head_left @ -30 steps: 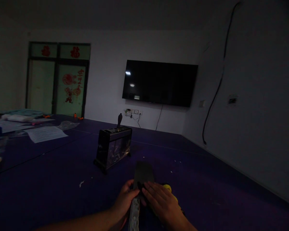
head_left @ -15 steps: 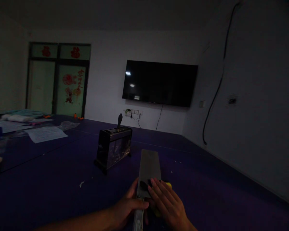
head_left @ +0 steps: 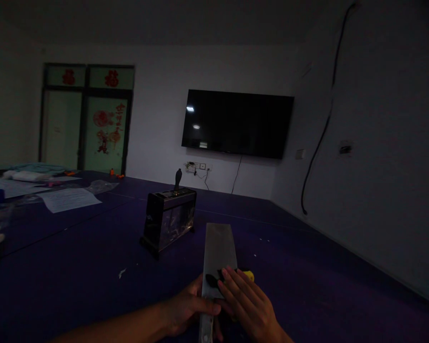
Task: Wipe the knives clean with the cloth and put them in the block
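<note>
A cleaver [head_left: 219, 245] with a broad grey rectangular blade points away from me, its pale handle [head_left: 206, 327] at the bottom edge. My left hand [head_left: 189, 305] is closed around it where handle and blade meet, thumb across the top. Over the blade's right side lies my right hand [head_left: 248, 302], fingers long and side by side. A yellow-and-black tool [head_left: 249, 276] sticks out from under its fingers; most of it is covered, so its kind cannot be made out. Dark patches [head_left: 212, 281] show on the blade by the fingertips.
A dark box-shaped appliance [head_left: 177, 219] with a black upright handle stands on the purple table [head_left: 93, 295]. Papers [head_left: 69, 200], plastic bags and cloths lie at the left. A wall television [head_left: 238, 124] hangs behind, and a wall runs along the right edge.
The cleaver's blade has shifted slightly left and turned a little. My right hand stays on it, and the yellow part shows slightly further left.
</note>
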Demonstrator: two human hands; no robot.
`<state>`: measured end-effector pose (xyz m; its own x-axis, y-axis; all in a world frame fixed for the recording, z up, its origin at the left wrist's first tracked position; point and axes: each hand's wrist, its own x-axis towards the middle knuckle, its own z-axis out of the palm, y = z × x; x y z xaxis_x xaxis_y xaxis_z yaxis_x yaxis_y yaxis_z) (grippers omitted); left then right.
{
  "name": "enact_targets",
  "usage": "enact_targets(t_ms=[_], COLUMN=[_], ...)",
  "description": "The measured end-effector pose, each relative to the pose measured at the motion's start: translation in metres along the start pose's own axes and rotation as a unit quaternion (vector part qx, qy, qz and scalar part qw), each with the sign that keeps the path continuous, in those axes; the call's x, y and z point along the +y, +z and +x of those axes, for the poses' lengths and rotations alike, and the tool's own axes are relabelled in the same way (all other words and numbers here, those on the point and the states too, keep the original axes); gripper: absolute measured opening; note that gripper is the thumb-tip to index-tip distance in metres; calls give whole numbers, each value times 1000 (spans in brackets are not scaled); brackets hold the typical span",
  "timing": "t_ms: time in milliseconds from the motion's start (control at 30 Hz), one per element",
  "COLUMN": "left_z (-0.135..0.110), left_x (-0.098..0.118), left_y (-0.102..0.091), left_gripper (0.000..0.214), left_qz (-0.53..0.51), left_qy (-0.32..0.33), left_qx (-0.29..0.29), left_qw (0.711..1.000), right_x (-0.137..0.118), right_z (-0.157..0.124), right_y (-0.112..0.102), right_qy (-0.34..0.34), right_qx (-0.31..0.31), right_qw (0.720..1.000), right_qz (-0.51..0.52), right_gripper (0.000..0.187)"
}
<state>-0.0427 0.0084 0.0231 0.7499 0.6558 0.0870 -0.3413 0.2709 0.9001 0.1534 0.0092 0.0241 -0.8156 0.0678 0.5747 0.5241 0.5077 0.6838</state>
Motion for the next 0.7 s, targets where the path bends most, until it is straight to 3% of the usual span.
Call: enact_targets(t_ms=[300, 700], left_z=[-1, 8], left_x=[-1, -7], left_y=[0, -8], left_gripper=[61, 49], left_qz=[15, 10], left_qy=[14, -18], left_qx=[-10, 39], left_qw=[1000, 999], right_x=[1, 1], right_z=[3, -1], right_y=[-2, 8], right_qy=[-1, -11], right_qx=[21, -32], right_qw=[1000, 999], right_qz=[-3, -8], right_gripper=[30, 37])
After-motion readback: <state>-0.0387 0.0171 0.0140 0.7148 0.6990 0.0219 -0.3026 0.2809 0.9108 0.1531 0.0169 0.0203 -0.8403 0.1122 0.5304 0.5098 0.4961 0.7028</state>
